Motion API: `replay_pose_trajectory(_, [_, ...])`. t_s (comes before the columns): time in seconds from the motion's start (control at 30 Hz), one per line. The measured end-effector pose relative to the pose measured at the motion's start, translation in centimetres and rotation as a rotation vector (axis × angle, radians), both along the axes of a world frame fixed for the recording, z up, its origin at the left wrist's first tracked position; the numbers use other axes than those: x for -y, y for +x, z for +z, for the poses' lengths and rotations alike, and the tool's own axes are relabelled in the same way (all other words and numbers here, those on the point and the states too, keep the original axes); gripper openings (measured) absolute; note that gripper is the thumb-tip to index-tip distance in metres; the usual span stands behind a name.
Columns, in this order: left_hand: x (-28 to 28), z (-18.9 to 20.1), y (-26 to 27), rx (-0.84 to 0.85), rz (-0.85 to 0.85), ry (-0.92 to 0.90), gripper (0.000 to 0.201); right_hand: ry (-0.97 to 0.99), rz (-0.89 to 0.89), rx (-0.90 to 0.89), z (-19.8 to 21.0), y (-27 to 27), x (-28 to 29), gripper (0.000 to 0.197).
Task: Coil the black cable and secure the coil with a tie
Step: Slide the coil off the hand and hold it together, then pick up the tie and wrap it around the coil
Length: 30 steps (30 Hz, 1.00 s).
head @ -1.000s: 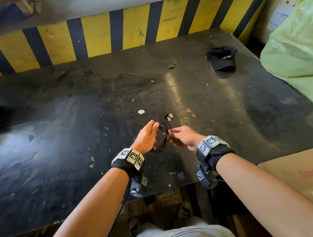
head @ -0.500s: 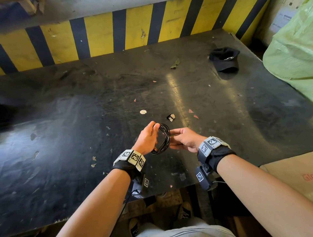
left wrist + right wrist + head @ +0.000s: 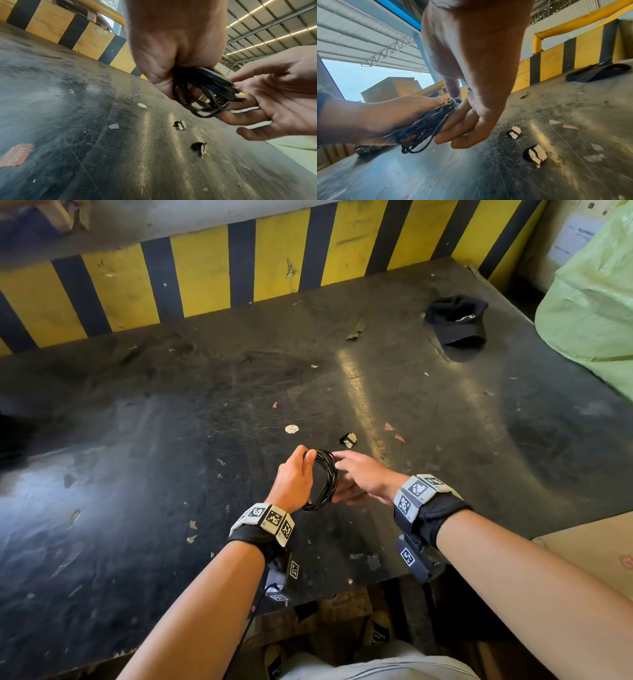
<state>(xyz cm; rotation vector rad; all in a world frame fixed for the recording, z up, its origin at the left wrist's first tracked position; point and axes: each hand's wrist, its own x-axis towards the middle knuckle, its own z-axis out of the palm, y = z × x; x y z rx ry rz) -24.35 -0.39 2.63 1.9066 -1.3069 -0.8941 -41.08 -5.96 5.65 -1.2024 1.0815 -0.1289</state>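
The black cable is wound into a small coil (image 3: 323, 481), held upright just above the dark table (image 3: 171, 474). My left hand (image 3: 301, 470) grips the coil's left side, fingers curled round the strands. My right hand (image 3: 349, 474) is beside it with spread, relaxed fingers: the index reaches over the coil's top and the others lie against its right side. The left wrist view shows the coil (image 3: 211, 94) bunched under the left hand (image 3: 171, 47). In the right wrist view the coil (image 3: 423, 125) touches the right fingers (image 3: 453, 129). A small black-and-white piece (image 3: 348, 438), perhaps the tie, lies just beyond.
A black cap (image 3: 457, 320) lies at the table's far right, by a green plastic bag (image 3: 589, 302). A yellow-and-black striped barrier (image 3: 205, 268) runs along the back. A cardboard box (image 3: 589, 553) sits at the near right. Small scraps dot the table.
My right hand has let go of its pinch on the coil's right side and spread its fingers, the index now over the top. The left hand keeps its grip.
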Motion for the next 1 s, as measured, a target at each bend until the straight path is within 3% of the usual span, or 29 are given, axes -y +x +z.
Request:
replay_pose_trajectory(0.17, [0.1, 0.0, 0.2, 0.000, 0.004, -0.008, 0.036, -0.165, 0.091, -0.025, 0.1, 0.8, 0.2, 0.032])
replay_pose_trajectory(0.33, [0.1, -0.5, 0.5, -0.006, 0.031, -0.020, 0.038, -0.036, 0.025, 0.033, 0.0, 1.5, 0.6, 0.030])
replay_pose_trajectory(0.43, [0.1, -0.5, 0.6, 0.010, 0.049, -0.024, 0.039, -0.022, 0.098, -0.041, 0.3, 2.0, 0.8, 0.027])
replay_pose_trajectory(0.67, [0.3, -0.1, 1.0, 0.003, 0.022, -0.025, 0.039, -0.046, 0.185, -0.224, 0.4, 2.3, 1.2, 0.039])
replay_pose_trajectory(0.87, [0.6, -0.1, 0.8, -0.018, -0.016, 0.005, 0.038, 0.015, 0.045, -0.229, -0.3, 2.3, 2.0, 0.062])
replay_pose_trajectory(1.0, [0.8, -0.6, 1.0, -0.013, -0.055, 0.051, 0.037, -0.183, 0.067, -0.332, -0.4, 2.1, 2.7, 0.050])
